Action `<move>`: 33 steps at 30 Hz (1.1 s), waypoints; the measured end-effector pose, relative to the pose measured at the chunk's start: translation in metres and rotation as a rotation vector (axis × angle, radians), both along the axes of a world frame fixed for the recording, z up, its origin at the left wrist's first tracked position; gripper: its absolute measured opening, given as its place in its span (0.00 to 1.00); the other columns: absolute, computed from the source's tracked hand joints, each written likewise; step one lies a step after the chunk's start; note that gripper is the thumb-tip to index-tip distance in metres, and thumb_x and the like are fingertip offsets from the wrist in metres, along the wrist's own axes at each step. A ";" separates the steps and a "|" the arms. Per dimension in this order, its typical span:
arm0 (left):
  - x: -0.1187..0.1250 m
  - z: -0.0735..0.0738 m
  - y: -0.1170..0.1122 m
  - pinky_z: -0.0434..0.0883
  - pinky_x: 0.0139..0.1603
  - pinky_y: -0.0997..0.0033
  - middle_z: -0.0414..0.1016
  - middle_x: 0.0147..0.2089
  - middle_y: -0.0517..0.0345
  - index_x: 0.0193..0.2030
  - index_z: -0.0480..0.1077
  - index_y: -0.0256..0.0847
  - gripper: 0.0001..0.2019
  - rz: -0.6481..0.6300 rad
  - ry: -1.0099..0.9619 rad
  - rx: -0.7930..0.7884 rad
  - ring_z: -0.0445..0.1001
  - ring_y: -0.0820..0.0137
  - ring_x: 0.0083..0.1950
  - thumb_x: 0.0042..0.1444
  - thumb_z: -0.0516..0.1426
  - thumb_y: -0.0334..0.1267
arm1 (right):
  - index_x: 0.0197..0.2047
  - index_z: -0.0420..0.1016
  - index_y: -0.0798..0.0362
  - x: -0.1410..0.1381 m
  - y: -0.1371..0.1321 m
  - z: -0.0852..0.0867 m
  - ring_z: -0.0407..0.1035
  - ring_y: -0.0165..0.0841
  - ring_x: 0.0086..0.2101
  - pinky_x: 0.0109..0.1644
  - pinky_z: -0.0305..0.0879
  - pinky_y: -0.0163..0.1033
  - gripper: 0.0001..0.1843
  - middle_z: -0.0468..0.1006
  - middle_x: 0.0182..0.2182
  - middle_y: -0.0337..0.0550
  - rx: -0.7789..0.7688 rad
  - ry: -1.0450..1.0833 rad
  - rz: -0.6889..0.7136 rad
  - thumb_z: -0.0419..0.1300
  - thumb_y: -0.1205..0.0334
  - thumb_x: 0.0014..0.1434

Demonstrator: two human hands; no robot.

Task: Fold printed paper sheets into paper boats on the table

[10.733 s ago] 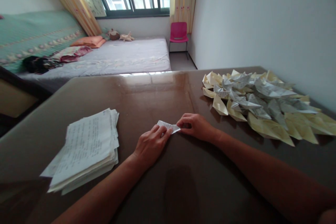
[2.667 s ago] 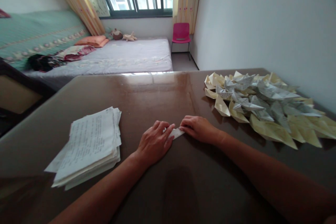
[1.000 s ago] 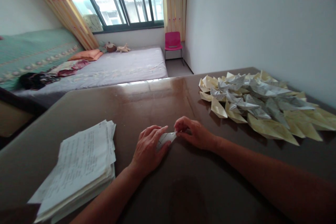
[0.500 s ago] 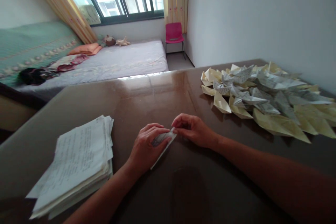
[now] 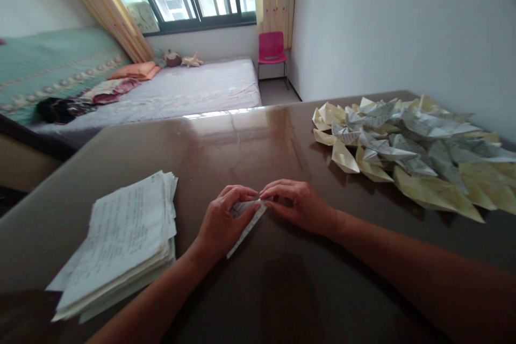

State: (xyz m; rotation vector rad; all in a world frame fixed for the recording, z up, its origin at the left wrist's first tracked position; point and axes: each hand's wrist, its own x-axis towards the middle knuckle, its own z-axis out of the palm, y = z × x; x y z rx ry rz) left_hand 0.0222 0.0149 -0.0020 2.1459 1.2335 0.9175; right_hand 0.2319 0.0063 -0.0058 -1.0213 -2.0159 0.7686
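Fingers (image 5: pixel 241 192) of the left hand (image 5: pixel 220 223) and the right hand (image 5: pixel 300 205) meet tip to tip, closed in a pinch on the far end of the folded paper (image 5: pixel 246 226). Its long axis slants back toward the table's (image 5: pixel 242 140) near edge, along the left thumb side, so the left hand lies closer. A stack of sheets (image 5: pixel 124 236) sits toward the left edge, and paper boats (image 5: pixel 407 145) are heaped toward the far right corner.
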 end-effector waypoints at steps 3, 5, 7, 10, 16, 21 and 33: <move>0.000 -0.002 -0.001 0.72 0.44 0.69 0.76 0.38 0.58 0.41 0.73 0.43 0.08 -0.026 0.041 0.109 0.75 0.70 0.42 0.56 0.61 0.41 | 0.43 0.77 0.50 0.001 0.000 0.001 0.71 0.28 0.34 0.39 0.66 0.34 0.10 0.78 0.39 0.42 -0.056 -0.040 0.018 0.57 0.57 0.62; 0.000 -0.004 -0.002 0.72 0.46 0.67 0.77 0.38 0.57 0.41 0.73 0.43 0.09 -0.032 0.069 0.170 0.74 0.68 0.44 0.56 0.61 0.42 | 0.41 0.78 0.50 0.001 0.000 0.002 0.70 0.29 0.34 0.39 0.64 0.33 0.11 0.77 0.38 0.42 -0.060 -0.075 0.011 0.57 0.56 0.63; 0.001 -0.004 -0.002 0.72 0.47 0.65 0.77 0.38 0.57 0.43 0.73 0.44 0.09 -0.046 0.094 0.209 0.74 0.68 0.44 0.56 0.61 0.42 | 0.38 0.78 0.51 0.002 0.000 0.002 0.70 0.29 0.33 0.38 0.63 0.33 0.10 0.77 0.36 0.42 -0.065 -0.130 0.010 0.57 0.57 0.62; 0.000 -0.002 0.000 0.70 0.53 0.61 0.77 0.42 0.56 0.48 0.71 0.44 0.12 -0.068 0.143 0.301 0.71 0.65 0.51 0.57 0.60 0.40 | 0.33 0.77 0.52 0.004 0.000 0.004 0.69 0.30 0.32 0.35 0.60 0.33 0.09 0.77 0.31 0.41 -0.088 -0.210 -0.029 0.57 0.59 0.61; -0.006 0.002 -0.001 0.66 0.57 0.57 0.73 0.52 0.54 0.51 0.70 0.44 0.13 -0.035 0.276 0.512 0.65 0.61 0.57 0.59 0.58 0.36 | 0.29 0.72 0.53 0.013 0.012 0.006 0.66 0.30 0.25 0.29 0.54 0.34 0.13 0.75 0.24 0.39 -0.138 -0.267 -0.301 0.54 0.57 0.62; -0.004 -0.004 -0.005 0.69 0.50 0.61 0.75 0.50 0.55 0.51 0.71 0.43 0.12 -0.192 0.479 0.579 0.68 0.63 0.53 0.61 0.55 0.37 | 0.27 0.70 0.53 0.016 0.015 0.003 0.67 0.30 0.25 0.29 0.53 0.35 0.15 0.75 0.23 0.40 -0.144 -0.349 -0.303 0.53 0.55 0.62; -0.004 -0.007 -0.005 0.71 0.42 0.67 0.76 0.47 0.54 0.45 0.71 0.42 0.08 -0.244 0.562 0.569 0.71 0.66 0.45 0.63 0.52 0.35 | 0.28 0.75 0.50 0.013 0.007 0.009 0.71 0.34 0.26 0.27 0.48 0.37 0.19 0.79 0.26 0.45 -0.034 -0.830 -0.244 0.50 0.53 0.64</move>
